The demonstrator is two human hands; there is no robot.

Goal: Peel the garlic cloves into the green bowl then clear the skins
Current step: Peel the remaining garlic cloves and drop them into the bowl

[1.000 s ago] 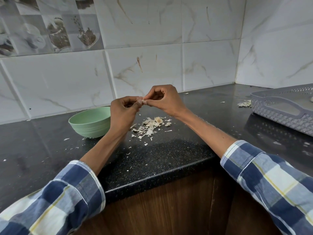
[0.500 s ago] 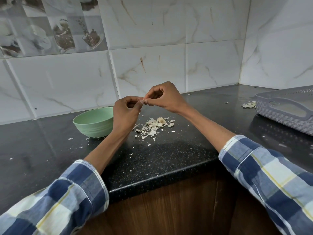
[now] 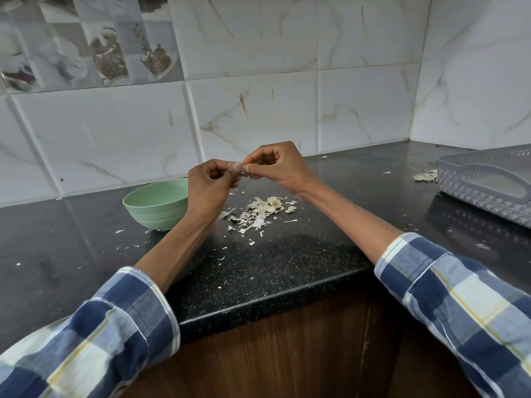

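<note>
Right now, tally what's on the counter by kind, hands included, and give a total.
Green bowl: 1
Grey basket tray: 1
Piles of garlic skins: 2, main pile and smaller pile
Hands: 2, left hand and right hand, pinching one garlic clove
Total: 7

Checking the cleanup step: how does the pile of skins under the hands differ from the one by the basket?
The central skin pile is larger and scattered loosely; the pile by the grey basket is small and compact. The central one lies beside the green bowl; the other touches the basket. Both lie on the black counter.
</note>
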